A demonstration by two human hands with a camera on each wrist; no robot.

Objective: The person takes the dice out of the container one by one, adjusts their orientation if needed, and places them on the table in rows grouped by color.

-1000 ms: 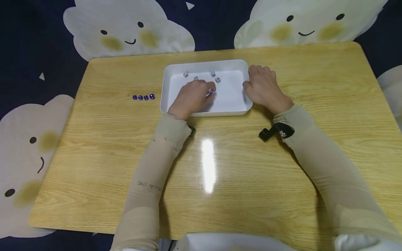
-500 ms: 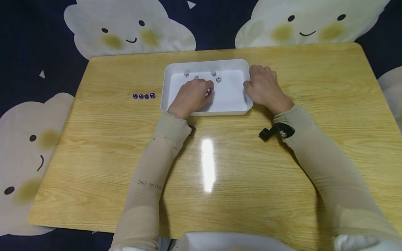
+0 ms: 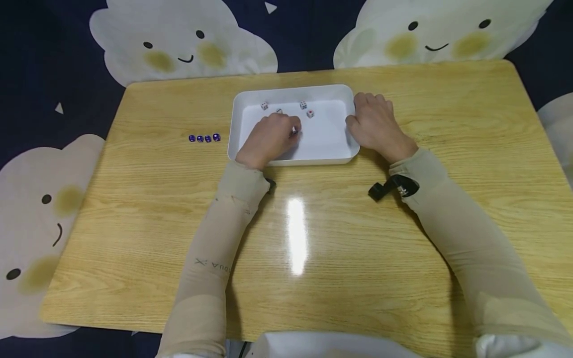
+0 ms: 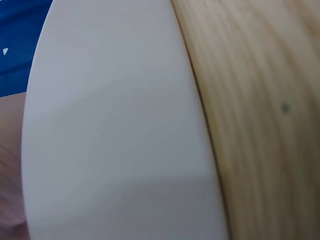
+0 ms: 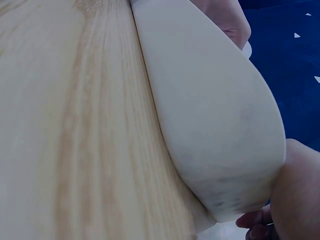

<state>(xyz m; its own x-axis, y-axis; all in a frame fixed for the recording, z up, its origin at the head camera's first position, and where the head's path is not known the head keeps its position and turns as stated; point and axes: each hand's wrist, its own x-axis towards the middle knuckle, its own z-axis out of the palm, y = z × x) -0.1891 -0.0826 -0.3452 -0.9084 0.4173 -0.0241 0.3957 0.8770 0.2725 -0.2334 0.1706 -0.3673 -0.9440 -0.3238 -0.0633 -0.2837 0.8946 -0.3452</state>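
A shallow white tray holds several white dice with dark or red dots, among them one die right of centre and another at the back left. My left hand reaches over the tray's front wall, its thumb and index finger pinching a small die, mostly hidden by the fingers. My right hand grips the tray's right rim, thumb on the inner side. In the left wrist view the tray's outer wall hides most of that hand; the right wrist view shows the right thumb at the rim.
Several dark blue dice lie in a short row on the wooden table, left of the tray. A white object shows at the table's front edge. Behind the table hangs a dark cloth with cloud faces.
My left hand has shifted slightly left inside the tray, and the pinched die has moved with it and shows less. The right hand stays on the rim.
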